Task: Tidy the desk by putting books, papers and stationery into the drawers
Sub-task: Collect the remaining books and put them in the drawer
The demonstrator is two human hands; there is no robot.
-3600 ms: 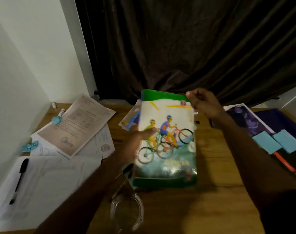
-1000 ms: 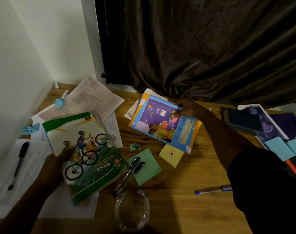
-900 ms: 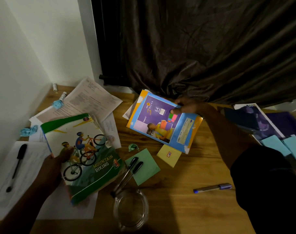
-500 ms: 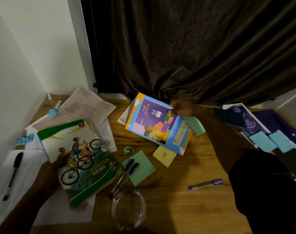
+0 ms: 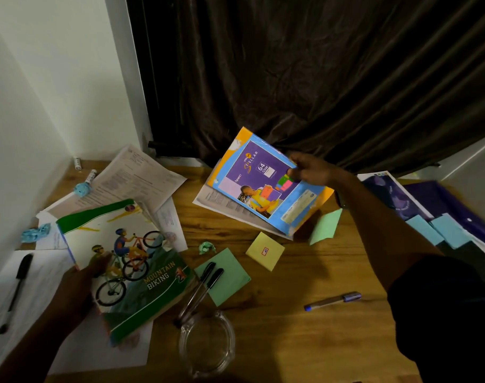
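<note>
My left hand (image 5: 78,283) holds the green-and-white "Mountain Biking" book (image 5: 131,261) by its left edge, low over loose white papers (image 5: 34,294) at the desk's left. My right hand (image 5: 310,168) pinches the far edge of a purple-and-blue notebook (image 5: 266,183) and tilts it up off the wooden desk (image 5: 291,327), with a printed sheet under it. Two black pens (image 5: 205,283) lie across a green sticky pad (image 5: 227,275). A yellow sticky pad (image 5: 265,251) and a blue-capped pen (image 5: 332,301) lie on the desk.
Printed papers (image 5: 136,181) and a black marker (image 5: 17,288) are at the left. A clear glass dish (image 5: 207,344) sits at the front. Purple folders and blue sticky pads (image 5: 440,230) lie at the right. A loose green note (image 5: 325,226) lies under my right forearm. A dark curtain hangs behind.
My right hand has lifted the purple-and-blue notebook's far edge higher off the desk. My left hand still holds the biking book at the left, where it moved from the centre earlier.
</note>
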